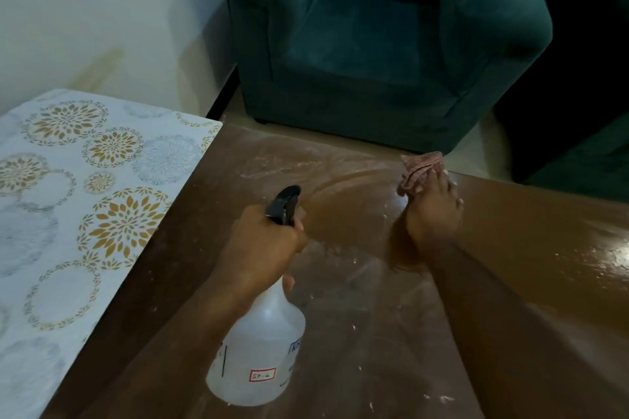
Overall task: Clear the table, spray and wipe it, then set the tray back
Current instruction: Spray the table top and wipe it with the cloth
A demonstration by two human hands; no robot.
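Observation:
The brown table (357, 282) fills the lower frame, its glossy top streaked with pale smears and specks. My left hand (265, 248) grips the neck of a translucent white spray bottle (262, 354) with a black trigger head pointing toward the far edge; a small red-bordered label shows on its side. My right hand (434, 207) presses a pinkish striped cloth (420, 168) onto the tabletop near the far edge. No tray is in view.
A pale cloth with gold and grey flower patterns (78, 201) covers a surface along the table's left side. A teal armchair (384, 44) stands just beyond the far edge. A white wall (102, 10) is at the back left.

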